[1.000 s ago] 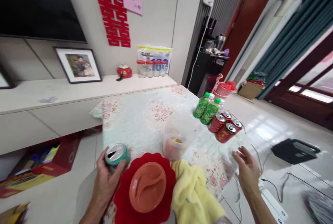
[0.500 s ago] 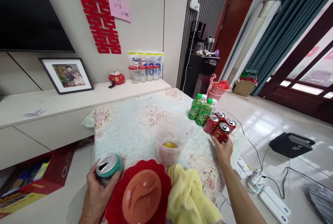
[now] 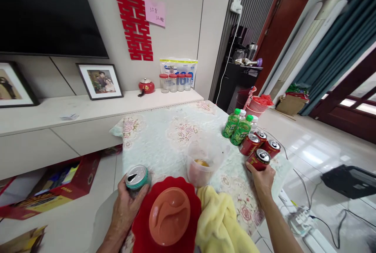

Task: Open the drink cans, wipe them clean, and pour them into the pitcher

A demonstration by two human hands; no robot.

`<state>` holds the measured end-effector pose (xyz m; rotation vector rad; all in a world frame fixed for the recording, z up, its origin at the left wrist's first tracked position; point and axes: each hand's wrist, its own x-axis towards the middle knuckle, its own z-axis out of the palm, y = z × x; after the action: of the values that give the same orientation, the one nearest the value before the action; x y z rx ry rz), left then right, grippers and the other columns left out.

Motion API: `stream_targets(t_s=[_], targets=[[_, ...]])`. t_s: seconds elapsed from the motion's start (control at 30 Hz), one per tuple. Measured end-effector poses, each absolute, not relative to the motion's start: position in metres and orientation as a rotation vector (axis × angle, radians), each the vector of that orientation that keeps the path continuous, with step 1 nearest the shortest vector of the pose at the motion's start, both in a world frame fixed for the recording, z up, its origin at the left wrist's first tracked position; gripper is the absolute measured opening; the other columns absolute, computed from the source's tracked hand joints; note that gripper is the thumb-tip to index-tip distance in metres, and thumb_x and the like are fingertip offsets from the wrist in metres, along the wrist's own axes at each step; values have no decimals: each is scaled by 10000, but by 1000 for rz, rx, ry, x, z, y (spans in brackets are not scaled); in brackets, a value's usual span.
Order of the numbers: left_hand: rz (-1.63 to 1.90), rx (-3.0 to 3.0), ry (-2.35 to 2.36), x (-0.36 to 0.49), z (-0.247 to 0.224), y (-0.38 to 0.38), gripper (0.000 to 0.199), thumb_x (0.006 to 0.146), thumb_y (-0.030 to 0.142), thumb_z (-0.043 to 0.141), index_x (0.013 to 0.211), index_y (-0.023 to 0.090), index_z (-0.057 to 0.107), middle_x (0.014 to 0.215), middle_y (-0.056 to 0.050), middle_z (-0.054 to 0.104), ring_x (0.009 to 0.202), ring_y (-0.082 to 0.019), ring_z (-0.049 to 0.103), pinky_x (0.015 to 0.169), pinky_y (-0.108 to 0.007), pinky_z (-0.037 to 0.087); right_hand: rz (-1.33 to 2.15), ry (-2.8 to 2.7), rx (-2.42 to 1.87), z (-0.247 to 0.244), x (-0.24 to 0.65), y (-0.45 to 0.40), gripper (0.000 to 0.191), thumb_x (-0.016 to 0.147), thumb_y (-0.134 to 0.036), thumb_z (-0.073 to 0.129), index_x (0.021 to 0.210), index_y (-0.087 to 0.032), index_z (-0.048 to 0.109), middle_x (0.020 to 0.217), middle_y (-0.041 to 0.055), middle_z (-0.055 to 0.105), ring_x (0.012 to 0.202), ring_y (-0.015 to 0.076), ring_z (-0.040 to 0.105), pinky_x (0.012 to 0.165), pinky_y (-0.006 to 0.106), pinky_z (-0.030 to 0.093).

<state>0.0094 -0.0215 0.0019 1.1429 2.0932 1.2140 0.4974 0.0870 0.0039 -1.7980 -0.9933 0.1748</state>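
Note:
My left hand (image 3: 127,206) is wrapped round a teal can (image 3: 137,180) with an opened top, at the table's near left. At the right, my right hand (image 3: 263,176) grips the nearest red can (image 3: 258,160), which stands beside several other red cans (image 3: 272,148). Green bottles (image 3: 241,131) stand just behind them. Between my hands are a red scalloped tray (image 3: 141,225) with an orange divided insert (image 3: 170,215), a clear plastic tub (image 3: 202,174) holding some amber liquid, and a crumpled yellow cloth (image 3: 220,217).
A floral cloth covers the table (image 3: 158,127). Behind it a white cabinet (image 3: 100,108) holds framed photos, a red pot (image 3: 146,86) and lidded jars (image 3: 173,83). Power strips (image 3: 314,237) and cables lie on the floor at the right, near a black box (image 3: 349,180).
The view has turned left, so everything sits further right in the picture. The gripped red can stands slightly more apart from the other cans. My left hand still holds the teal can.

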Motion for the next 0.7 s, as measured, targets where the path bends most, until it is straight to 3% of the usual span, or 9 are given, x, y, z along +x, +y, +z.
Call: stream_targets(t_s=[0.13,0.3,0.4,0.5,0.7], targets=[[1231,1107,2046,15,13,-22,939,709,761,614,1396,146,432,1129,-201,763,1021,-402,760,864,-531,615,230,-949,-1847,9,479,66,595,485,-681,843,790,-241,582,756,25,615,882,330,593,871,544,494],[1219,1080,2064,17,19,-22,962,680,775,606,1385,141,443,1093,-195,777,959,-395,776,827,-505,618,352,-1006,-1791,21,458,47,595,542,-671,833,856,-223,600,704,5,649,664,241,587,674,422,511],[1201,1096,2073,16,17,-22,961,683,790,592,1381,146,447,1080,-187,780,856,-376,777,770,-493,621,359,-1066,-1735,35,448,42,596,576,-651,834,914,-223,595,720,-10,653,641,208,565,635,374,498],[1191,1115,2089,15,14,-22,939,699,784,582,1377,147,456,1096,-193,778,804,-363,774,758,-500,622,335,-1146,-1680,55,443,42,660,575,-651,844,1013,-216,608,826,8,687,707,215,595,678,371,514],[1350,1186,2063,15,6,-21,754,768,685,635,1329,197,506,1083,-135,793,969,-349,784,830,-464,632,125,-1395,-1596,115,435,47,757,604,-640,854,1189,-214,633,1061,73,697,935,287,650,849,434,534]])
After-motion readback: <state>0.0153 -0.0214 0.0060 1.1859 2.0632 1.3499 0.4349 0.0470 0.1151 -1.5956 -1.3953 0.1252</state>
